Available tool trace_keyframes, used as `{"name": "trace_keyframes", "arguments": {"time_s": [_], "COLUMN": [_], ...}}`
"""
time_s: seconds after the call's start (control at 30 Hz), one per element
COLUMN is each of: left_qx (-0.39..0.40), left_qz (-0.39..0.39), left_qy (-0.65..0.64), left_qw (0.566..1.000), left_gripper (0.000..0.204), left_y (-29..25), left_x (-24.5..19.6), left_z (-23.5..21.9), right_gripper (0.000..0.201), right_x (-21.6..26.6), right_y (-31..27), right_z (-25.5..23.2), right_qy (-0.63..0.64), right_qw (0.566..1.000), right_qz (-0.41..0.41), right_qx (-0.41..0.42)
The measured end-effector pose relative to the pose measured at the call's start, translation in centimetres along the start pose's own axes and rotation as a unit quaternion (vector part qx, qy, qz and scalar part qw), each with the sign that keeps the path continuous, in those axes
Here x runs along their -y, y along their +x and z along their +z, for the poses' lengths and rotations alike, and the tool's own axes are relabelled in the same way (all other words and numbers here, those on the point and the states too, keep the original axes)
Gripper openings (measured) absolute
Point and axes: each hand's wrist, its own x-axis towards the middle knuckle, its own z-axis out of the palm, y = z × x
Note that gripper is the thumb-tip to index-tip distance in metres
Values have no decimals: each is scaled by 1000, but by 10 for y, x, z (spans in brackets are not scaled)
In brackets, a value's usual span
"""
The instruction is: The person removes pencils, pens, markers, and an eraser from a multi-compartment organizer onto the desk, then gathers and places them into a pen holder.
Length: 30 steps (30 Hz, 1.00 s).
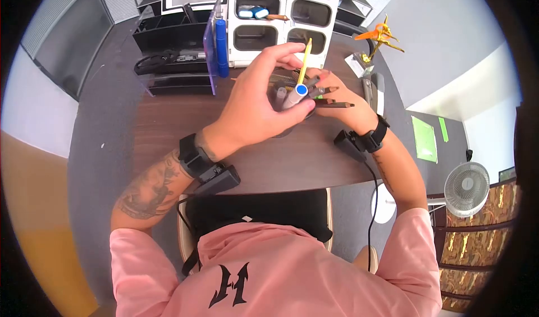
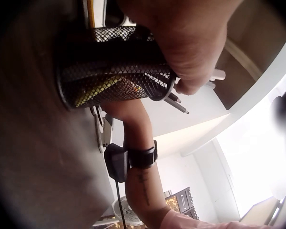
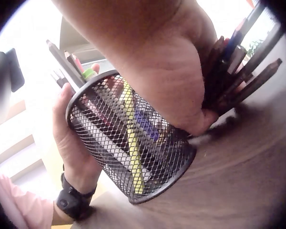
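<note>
A black mesh pencil cup full of pens and pencils leans at a tilt over the wooden table. My left hand grips it near the rim, thumb on the near side and fingers on the far side. Out of its top stick a yellow pencil and a white marker with a blue end. Beside the cup, my right hand holds a bundle of dark pencils, whose tips fan out past the fingers. Most of the cup is hidden by the hands in the head view.
Behind the hands stands a white organizer with open compartments. Left of it are a blue marker and a black desk rack. A golden figurine sits at the back right of the table. A fan stands beyond the right edge.
</note>
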Motion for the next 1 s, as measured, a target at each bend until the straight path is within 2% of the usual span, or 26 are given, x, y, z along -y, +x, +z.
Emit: {"name": "trace_keyframes", "arguments": {"time_s": [0.07, 0.1, 0.13, 0.2, 0.23, 0.37, 0.43, 0.53, 0.6, 0.73, 0.8, 0.83, 0.87, 0.93, 0.97, 1.0], "left_qx": [-1, 1, -2, 18, 24, 25, 11, -5, -54, -59, -65, -68, -70, -69, -75, -80], "left_qz": [2, -4, -2, 9, 12, 22, 33, 42, 64, 66, 67, 69, 68, 52, 59, 58], "left_qy": [-6, 4, 5, 15, 18, 15, 19, 23, 34, 9, 6, 3, 3, -9, 2, 2], "left_qw": [1000, 1000, 1000, 1000, 999, 999, 999, 999, 996, 996, 996, 995, 995, 996, 995, 995], "left_gripper": [78, 83, 83, 87, 90, 91, 92, 89, 86, 85, 85, 85, 85, 84, 82, 82], "left_y": [0, 0, 0, 1, 0, 0, 1, 0, 0, 2, 1, 1, 0, 0, 0, -1], "left_x": [-4, -2, -4, -7, -5, -4, -4, -5, -6, -2, -1, -1, -2, -2, -2, -1], "left_z": [-1, -3, -3, -3, -3, -5, -4, -6, -7, -10, -8, -7, -6, -5, -4, -4], "right_gripper": [29, 35, 35, 38, 37, 32, 30, 26, 24, 25, 27, 26, 26, 30, 25, 25], "right_x": [5, -16, -11, 3, 4, 13, 37, 69, 92, 121, 131, 134, 135, 133, 135, 136], "right_y": [-1, 0, 0, -2, -3, -30, -38, -48, -49, -45, -38, -34, -32, -25, -20, -16], "right_z": [-6, -12, -13, -16, -21, -52, -71, -98, -113, -115, -103, -97, -94, -89, -85, -81], "right_qy": [-89, -142, -144, -288, -282, -336, -363, -367, -382, -386, -438, -488, -489, -554, -579, -581], "right_qw": [996, 979, 978, 951, 948, 939, 922, 921, 902, 902, 890, 867, 866, 825, 808, 806], "right_qz": [-19, -141, -143, 53, 94, 23, 125, 129, 199, 185, 119, 85, 83, 83, 66, 63], "right_qx": [20, 45, 48, 94, 109, 70, 56, 36, 37, 48, 46, 55, 56, 80, 87, 90]}}
